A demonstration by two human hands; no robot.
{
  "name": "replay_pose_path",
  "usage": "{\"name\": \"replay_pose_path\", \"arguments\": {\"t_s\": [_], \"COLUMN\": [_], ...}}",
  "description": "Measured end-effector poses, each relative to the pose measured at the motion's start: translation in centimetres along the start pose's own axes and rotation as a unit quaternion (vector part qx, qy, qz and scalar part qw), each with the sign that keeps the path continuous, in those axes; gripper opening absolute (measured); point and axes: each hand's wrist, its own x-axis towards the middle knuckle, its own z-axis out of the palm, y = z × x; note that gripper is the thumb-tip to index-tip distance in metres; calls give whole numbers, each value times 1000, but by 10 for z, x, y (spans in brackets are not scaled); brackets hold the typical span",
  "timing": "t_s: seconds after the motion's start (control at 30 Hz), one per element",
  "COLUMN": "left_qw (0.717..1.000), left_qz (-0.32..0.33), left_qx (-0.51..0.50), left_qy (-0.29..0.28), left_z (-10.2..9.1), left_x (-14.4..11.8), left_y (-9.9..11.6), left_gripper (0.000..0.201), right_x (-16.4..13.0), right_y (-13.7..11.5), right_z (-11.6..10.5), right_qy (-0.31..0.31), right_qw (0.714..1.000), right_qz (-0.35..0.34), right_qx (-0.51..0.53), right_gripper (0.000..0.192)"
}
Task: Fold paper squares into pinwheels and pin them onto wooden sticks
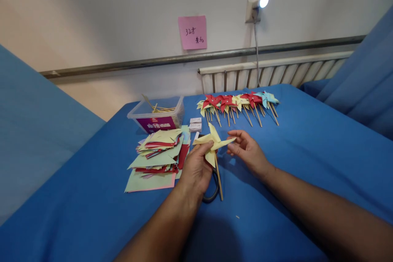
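Observation:
A pale yellow paper pinwheel (215, 144) on a thin wooden stick (218, 178) is held in my left hand (198, 168), the thumb pressed near its centre. My right hand (247, 151) is beside the tip of the pinwheel's right blade, fingers curled and apart; I see nothing between them. Beneath my left hand lies a tool with a black looped handle (211, 197), probably scissors, mostly hidden. To the left are stacks of cut coloured paper (158, 155) in yellow, green and red.
A clear plastic box (156, 114) holding wooden sticks stands behind the paper. Two small white boxes (195, 125) lie beside it. Several finished pinwheels (238, 102) in red, yellow and blue lie in a row at the back of the blue-covered table (291, 163). A radiator (276, 71) is behind.

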Motion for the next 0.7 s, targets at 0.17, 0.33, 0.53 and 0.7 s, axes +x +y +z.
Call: {"name": "replay_pose_path", "arguments": {"t_s": [0.17, 0.33, 0.53, 0.7], "left_qw": [998, 998, 996, 996], "left_qz": [-26, -43, -47, -28], "left_qx": [16, 19, 32, 57], "left_qy": [-49, -53, -62, -55], "left_z": [-1, -1, 0, -3], "left_x": [-2, -4, -4, -2], "left_y": [-5, -9, -7, -5], "left_gripper": [22, 17, 17, 20], "right_x": [-8, -8, -6, -5], "right_y": [5, 6, -1, -1], "right_z": [7, 6, 5, 2], "right_qy": [-58, -32, 2, -36], "right_qw": [998, 993, 988, 991], "right_qz": [3, -13, -3, 0], "right_qx": [-8, -109, -152, -129], "right_gripper": [53, 32, 26, 28]}}
